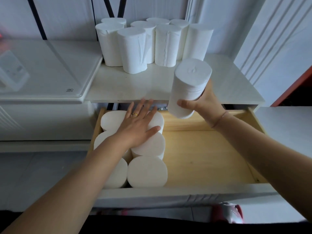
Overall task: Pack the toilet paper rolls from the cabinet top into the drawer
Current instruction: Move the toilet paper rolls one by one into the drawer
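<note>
Six packed rolls (146, 171), as far as you can count past your forearm, stand on end in the left part of the drawer (202, 157), in two columns touching side by side. Your left hand (140, 125) lies flat on top of them, fingers straight, grasping nothing. To their right the drawer's wooden floor is bare, so most of the space is unfilled. Your right hand (202, 100) is wrapped round one held roll (189, 81), tilted above the drawer's back edge and not yet set down. Beyond it, about eight waiting rolls (167, 44) stand upright, crowded at the back of the cabinet top (135, 85). By that count you look a little under halfway through.
</note>
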{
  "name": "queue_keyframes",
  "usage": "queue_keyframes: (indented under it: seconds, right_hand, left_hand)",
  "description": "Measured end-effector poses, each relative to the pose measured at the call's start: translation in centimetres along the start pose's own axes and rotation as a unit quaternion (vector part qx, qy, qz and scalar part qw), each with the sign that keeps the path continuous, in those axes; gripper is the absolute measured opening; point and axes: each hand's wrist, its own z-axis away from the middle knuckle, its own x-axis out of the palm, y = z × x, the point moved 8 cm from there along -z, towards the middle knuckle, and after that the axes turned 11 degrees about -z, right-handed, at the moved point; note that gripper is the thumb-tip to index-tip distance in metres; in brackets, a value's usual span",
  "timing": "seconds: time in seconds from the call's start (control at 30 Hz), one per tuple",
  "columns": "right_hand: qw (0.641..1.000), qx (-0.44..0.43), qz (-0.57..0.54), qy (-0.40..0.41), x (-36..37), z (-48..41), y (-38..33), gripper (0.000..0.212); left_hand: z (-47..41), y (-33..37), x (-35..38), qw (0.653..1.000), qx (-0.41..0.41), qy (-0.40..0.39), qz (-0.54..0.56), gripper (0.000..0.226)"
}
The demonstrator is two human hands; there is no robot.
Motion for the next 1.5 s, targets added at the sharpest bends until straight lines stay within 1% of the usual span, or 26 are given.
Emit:
queue_keyframes:
  seconds: [0.13, 0.27, 0.43, 0.6, 0.83, 1.03, 1.17, 1.27, 1.33, 1.4, 1.47, 1.5]
  right_hand:
    - [0.999, 0.008, 0.03, -0.027, -0.4, 2.5, 0.6, 0.093]
    - [0.997, 0.061, 0.039, -0.039, -1.0, 4.9, 3.9, 0.099]
    - [0.989, 0.116, 0.051, -0.071, -0.7, 5.9, 8.3, 0.09]
    - [0.977, 0.153, 0.128, -0.08, -1.0, 6.4, 11.8, 0.109]
    - [0.969, 0.18, 0.153, -0.073, -1.5, 6.8, 13.2, 0.115]
    - [0.959, 0.214, 0.165, -0.083, -2.5, 7.4, 13.3, 0.108]
    - [0.954, 0.267, 0.097, -0.092, -2.5, 8.0, 12.7, 0.106]
    - [0.935, 0.331, 0.062, -0.109, -2.4, 8.3, 11.6, 0.099]
    - [0.928, 0.353, 0.058, -0.102, -2.8, 7.9, 11.2, 0.094]
    - [0.919, 0.381, 0.059, -0.083, -3.3, 7.3, 11.0, 0.078]
    - [0.895, 0.442, 0.035, -0.06, -3.2, 7.5, 11.5, 0.067]
    - [0.879, 0.475, 0.006, -0.052, -2.9, 7.9, 11.8, 0.067]
  left_hand:
    - [0.2, 1.6, 1.1, 0.999, 0.033, -0.031, 0.02, 0.072]
    - [0.1, 1.4, 1.5, 0.998, 0.033, -0.045, 0.019, 0.075]
    - [0.1, 1.7, 1.4, 0.998, 0.036, -0.041, 0.023, 0.086]
    - [0.1, 1.4, 1.8, 0.998, 0.037, -0.038, 0.02, 0.083]
    - [0.1, 1.4, 1.9, 0.998, 0.04, -0.038, 0.023, 0.081]
    - [0.0, 1.4, 1.9, 0.998, 0.039, -0.042, 0.022, 0.081]
    - [0.0, 1.5, 1.8, 0.997, 0.043, -0.055, 0.022, 0.082]
    - [-0.2, 1.5, 1.8, 0.995, 0.043, -0.085, 0.026, 0.077]
    - [-0.5, 1.4, 1.8, 0.993, 0.04, -0.107, 0.032, 0.074]
    - [-0.9, 1.7, 1.5, 0.993, 0.041, -0.109, 0.032, 0.073]
    - [-1.1, 2.5, 1.3, 0.994, 0.048, -0.097, 0.032, 0.072]
    - [-1.2, 2.9, 1.2, 0.994, 0.049, -0.087, 0.034, 0.071]
